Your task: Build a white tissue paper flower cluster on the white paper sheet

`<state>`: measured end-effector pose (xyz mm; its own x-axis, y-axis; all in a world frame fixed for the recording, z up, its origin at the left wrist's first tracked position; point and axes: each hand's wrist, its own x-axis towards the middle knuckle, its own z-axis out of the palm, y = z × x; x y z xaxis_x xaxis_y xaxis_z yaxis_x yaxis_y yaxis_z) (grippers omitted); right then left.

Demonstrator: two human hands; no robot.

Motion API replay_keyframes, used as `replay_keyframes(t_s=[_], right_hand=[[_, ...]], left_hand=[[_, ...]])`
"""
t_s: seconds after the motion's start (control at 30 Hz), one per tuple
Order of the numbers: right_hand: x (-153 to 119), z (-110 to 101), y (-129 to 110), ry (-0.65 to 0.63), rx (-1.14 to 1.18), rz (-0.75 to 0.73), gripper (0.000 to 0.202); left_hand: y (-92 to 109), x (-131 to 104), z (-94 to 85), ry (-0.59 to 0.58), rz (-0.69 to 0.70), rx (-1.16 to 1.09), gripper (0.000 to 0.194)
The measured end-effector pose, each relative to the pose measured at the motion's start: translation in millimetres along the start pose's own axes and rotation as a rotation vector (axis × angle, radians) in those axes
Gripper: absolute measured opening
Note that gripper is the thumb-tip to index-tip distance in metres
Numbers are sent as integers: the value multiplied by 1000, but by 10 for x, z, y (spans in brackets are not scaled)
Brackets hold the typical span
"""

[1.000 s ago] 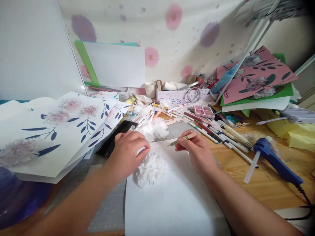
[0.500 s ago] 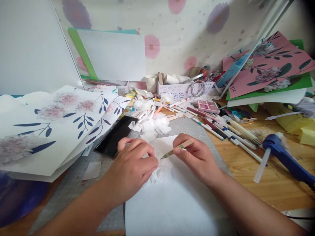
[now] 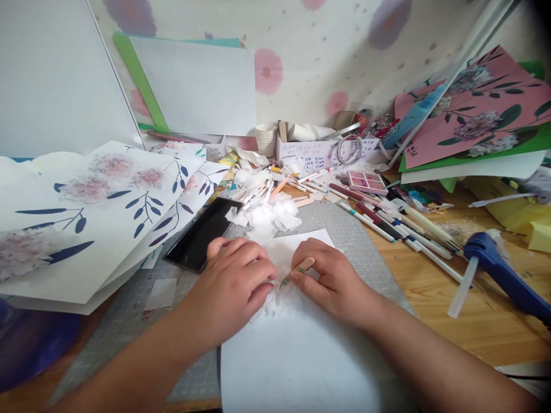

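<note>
A white sheet of paper lies on the grey cutting mat in front of me, with a crumpled white tissue piece near its upper part. My right hand pinches a small wooden stick with green marks, its lower tip close to the tissue and to my left fingertips. Over the sheet's left edge, my left hand has thumb and fingers pressed together beside the tissue; whatever they hold is hidden.
A black phone lies left behind my hands, near flower-decorated sheets. White scraps and many pens spread behind. A blue glue gun rests at right; a labelled box stands at the back.
My right hand has moved left and slightly down, bringing the stick's tip next to my left fingertips. The left hand has barely moved. The camera view has shifted slightly.
</note>
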<state>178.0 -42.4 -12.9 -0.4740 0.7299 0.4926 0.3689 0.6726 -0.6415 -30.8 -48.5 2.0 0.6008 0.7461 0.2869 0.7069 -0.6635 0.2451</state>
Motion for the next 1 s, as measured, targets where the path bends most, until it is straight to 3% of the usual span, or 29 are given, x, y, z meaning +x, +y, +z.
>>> replay_keyframes(t_s=[0.27, 0.5, 0.6, 0.73, 1.0], right_hand=[[14, 29, -79, -80, -145, 13, 20], [-34, -40, 0, 79, 160, 162, 20], [-32, -52, -30, 126, 238, 66, 20], [-10, -10, -67, 60, 152, -54, 18], [-15, -23, -51, -79, 184, -13, 22]], left_hand=[[7, -4, -20, -43, -8, -90, 12], [21, -14, -34, -17, -37, -81, 12], [27, -18, -47, -41, -42, -79, 9], [17, -12, -56, -59, -82, -55, 10], [-9, -3, -35, -63, -112, -82, 16]])
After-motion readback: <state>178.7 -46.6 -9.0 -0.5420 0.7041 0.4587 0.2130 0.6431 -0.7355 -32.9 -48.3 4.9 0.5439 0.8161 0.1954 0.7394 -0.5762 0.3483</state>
